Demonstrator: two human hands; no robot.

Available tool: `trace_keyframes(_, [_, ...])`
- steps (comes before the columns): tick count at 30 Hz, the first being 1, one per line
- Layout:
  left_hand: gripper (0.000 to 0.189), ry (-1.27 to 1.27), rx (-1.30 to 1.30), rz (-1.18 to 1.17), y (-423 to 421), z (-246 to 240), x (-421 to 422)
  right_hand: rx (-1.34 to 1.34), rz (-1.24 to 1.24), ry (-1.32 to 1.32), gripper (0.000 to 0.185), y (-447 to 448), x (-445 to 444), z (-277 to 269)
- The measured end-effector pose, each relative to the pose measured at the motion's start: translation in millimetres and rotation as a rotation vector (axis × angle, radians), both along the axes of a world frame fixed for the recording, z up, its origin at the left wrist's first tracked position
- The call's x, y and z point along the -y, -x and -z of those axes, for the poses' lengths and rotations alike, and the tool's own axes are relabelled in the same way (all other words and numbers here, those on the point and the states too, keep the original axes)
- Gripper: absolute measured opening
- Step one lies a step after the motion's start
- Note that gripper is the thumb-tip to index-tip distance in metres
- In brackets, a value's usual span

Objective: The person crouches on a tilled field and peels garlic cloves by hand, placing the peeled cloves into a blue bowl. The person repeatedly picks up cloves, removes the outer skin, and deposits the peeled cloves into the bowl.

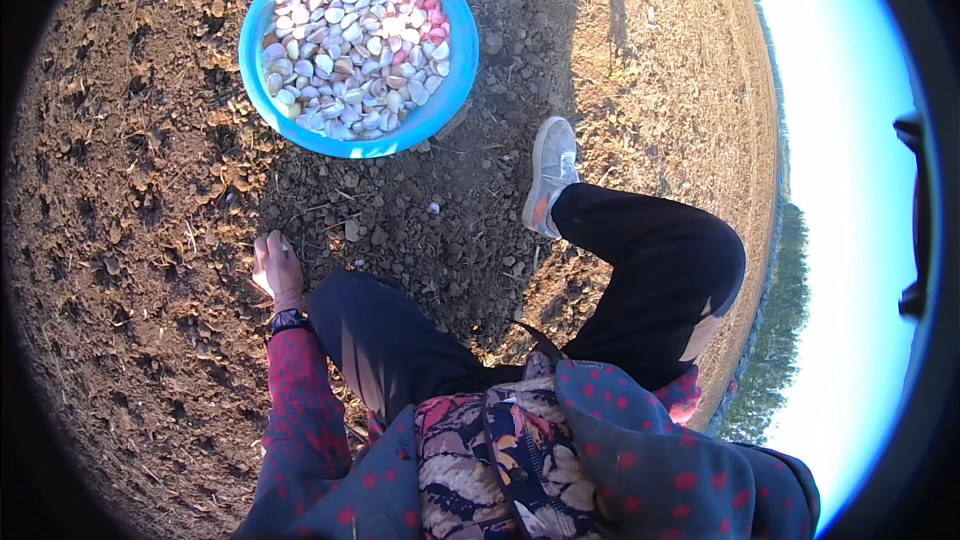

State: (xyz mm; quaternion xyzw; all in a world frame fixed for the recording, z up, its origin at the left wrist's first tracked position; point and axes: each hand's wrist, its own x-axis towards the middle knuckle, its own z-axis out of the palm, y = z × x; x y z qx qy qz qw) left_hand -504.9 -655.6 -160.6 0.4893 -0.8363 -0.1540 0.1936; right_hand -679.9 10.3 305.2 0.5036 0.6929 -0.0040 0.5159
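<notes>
My left hand (277, 268) is low over the tilled soil, just left of my bent left knee, its fingers curled. A small pale spot shows by the thumb; I cannot tell whether it is a garlic clove or a nail. My right hand is out of view; only a bit of red dotted sleeve (679, 396) shows behind my right thigh. Ahead of me a round blue plastic basin (251, 101) rests on the ground, heaped with peel-on garlic cloves (349, 52). Several cloves at its right side look pink. One loose clove (434, 207) lies on the shaded soil.
Rough soil (135, 240) with many small dark hollows spreads to the left. My right foot in a grey shoe (553, 169) is planted right of the basin. Beyond it the bare field (690, 90) runs to a line of trees (784, 330).
</notes>
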Motion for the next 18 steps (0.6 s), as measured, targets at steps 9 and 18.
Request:
trace_keyframes(9, [0.014,-0.076,0.142,-0.032,-2.1,4.1,0.6,-0.043,-0.165,0.362,0.037,14.6,119.3,125.4])
trace_keyframes(18, [0.017,-0.190,0.285,0.060,-9.9,9.0,13.1,-0.013,-0.221,0.444,0.035,129.3,207.8,136.9])
